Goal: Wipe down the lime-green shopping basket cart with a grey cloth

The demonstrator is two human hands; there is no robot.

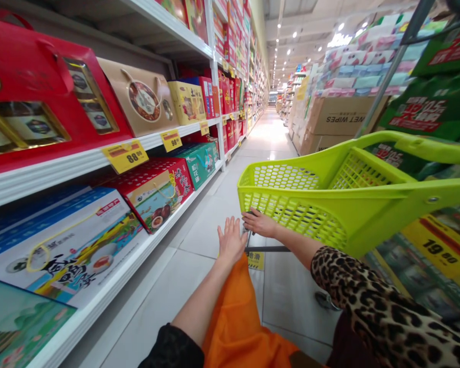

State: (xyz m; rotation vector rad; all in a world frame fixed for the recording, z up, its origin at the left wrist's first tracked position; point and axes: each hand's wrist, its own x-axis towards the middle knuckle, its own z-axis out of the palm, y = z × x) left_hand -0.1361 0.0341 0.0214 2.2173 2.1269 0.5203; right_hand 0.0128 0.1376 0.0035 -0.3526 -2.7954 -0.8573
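Note:
My left hand (231,238) is stretched forward over the aisle floor with its fingers spread flat and nothing in it. Just to its right, my right hand (258,223) curls its fingers on the lower front corner of a lime green plastic shopping cart basket (329,204). An orange cloth (235,317) hangs beneath my left forearm. My right arm wears a leopard-print sleeve (371,301).
White shelves (80,163) on the left hold red, tan and blue gift boxes with yellow price tags (125,156). Cardboard boxes (341,116) and stacked tissue packs stand on the right. A tiled aisle (268,135) runs far ahead. A yellow floor sticker (256,259) lies under the cart.

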